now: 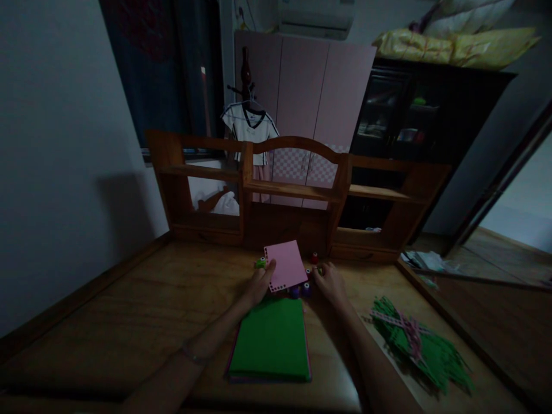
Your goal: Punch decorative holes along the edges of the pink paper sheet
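Note:
My left hand (261, 282) grips a pink square sheet (287, 265) by its left side, thumb on top. Dark punched holes run along the sheet's left and bottom edges. My right hand (329, 282) is closed at the fingertips on a small yellow-green object (319, 270), mostly hidden. Around the sheet are small coloured pieces with white round parts: a green one (260, 262), a red one (314, 258) and a purple one (306, 289). Nearer to me lies a stack of square sheets with a green sheet (271, 339) on top.
To the right, a heap of green and pink cut strips (418, 339) lies on the wooden table (129, 310). A wooden shelf unit (293, 190) stands along the back edge. Beyond it are a hanging shirt (252, 127) and a pink wardrobe (302, 86). The room is dim.

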